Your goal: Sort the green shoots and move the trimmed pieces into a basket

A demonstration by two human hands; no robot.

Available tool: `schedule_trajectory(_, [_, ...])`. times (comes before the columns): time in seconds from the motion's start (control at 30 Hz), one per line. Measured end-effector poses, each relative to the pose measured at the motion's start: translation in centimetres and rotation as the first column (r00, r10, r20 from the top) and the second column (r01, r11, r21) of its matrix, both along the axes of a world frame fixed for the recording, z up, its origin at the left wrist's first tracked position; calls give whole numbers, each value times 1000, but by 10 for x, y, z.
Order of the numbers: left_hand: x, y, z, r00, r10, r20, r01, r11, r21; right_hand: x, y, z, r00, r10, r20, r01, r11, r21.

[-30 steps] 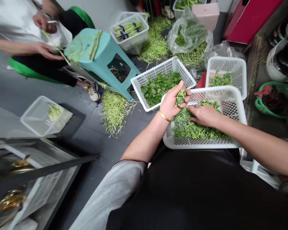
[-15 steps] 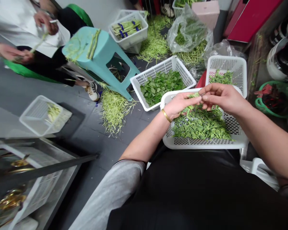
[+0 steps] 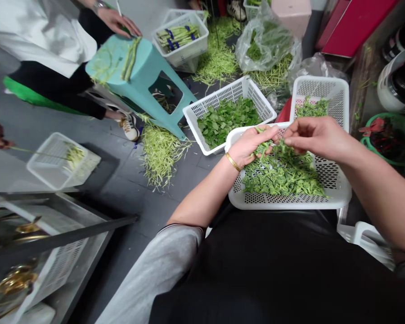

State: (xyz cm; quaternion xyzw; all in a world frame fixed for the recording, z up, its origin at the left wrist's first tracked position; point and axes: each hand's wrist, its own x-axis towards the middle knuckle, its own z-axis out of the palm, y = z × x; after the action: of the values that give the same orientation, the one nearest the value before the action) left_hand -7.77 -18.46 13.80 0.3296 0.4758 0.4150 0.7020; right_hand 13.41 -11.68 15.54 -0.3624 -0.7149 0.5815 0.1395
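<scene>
A white perforated basket (image 3: 290, 205) lies before me at my lap, with a heap of leafy green sprigs (image 3: 283, 177) in it. Over its far left part, my left hand (image 3: 248, 147) is closed around a few sprigs of greens (image 3: 263, 148), and one stem sticks out past the thumb. My right hand (image 3: 315, 135) is just to its right, thumb and fingertips pinched at a small green sprig (image 3: 282, 145). A narrow gap separates the two hands. The right fingers partly cover what they pinch.
Beyond stand a basket of broad leaves (image 3: 188, 118) and a smaller white basket (image 3: 344, 96) with greens. Left are a teal stool (image 3: 145, 67), peelings (image 3: 160, 157) on the floor and a white bin (image 3: 47, 173). A co-worker's hand (image 3: 118, 21) rests by the stool; the other holds a stalk.
My hands have parted slightly, the right one moving a little away from the left. The co-worker's hands have spread apart, one to the stool, the other toward the white bin with a stalk.
</scene>
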Motion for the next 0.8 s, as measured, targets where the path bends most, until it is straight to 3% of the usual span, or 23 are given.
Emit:
schedule_trajectory(0.1, [1, 1, -5, 999, 2, 32, -2, 1000, -3, -3, -6, 2, 985, -101, -142, 82, 987, -136])
schedule_trajectory(0.2, [-6, 1, -4, 997, 32, 67, -33, 999, 11, -7, -12, -19, 990, -141, 25, 140, 990, 29])
schedule_trajectory(0.27, [-10, 0, -3, 997, 31, 73, -32, 999, 18, -10, -16, -36, 961, 11, 278, -70, 976, 205])
schedule_trajectory(0.33, [-10, 1, -3, 999, 7, 32, -8, 1000, 30, -13, -19, -46, 866, 182, 465, -329, 908, 258])
schedule_trajectory(0.37, [-9, 2, -4, 1000, -1, -9, 1, 999, 43, -14, -20, -48, 847, 218, 484, -375, 891, 255])
schedule_trajectory(0.43, [-5, 3, -6, 995, 1, -102, 9, 995, 99, -14, -18, -42, 911, 171, 376, -265, 940, 215])
schedule_trajectory(0.5, [0, 3, -9, 985, -11, -169, 39, 985, 167, -11, -13, -31, 987, 30, 161, -42, 996, 76])
schedule_trajectory(0.6, [3, 3, -11, 978, -59, -199, 101, 973, 208, -1, -8, -18, 985, -152, -77, 139, 979, -146])
schedule_trajectory(0.63, [3, 2, -11, 978, -59, -198, 100, 974, 203, 2, -8, -17, 977, -183, -108, 164, 972, -166])
schedule_trajectory(0.7, [0, 2, -9, 983, -28, -179, 59, 983, 171, 8, -14, -21, 979, -189, -71, 183, 980, -79])
schedule_trajectory(0.73, [-1, 2, -7, 987, -8, -158, 31, 989, 144, 9, -19, -25, 991, -130, 6, 130, 991, 14])
schedule_trajectory(0.8, [-3, 2, -1, 994, 28, -104, -19, 996, 82, 6, -35, -32, 953, 90, 288, -151, 969, 196])
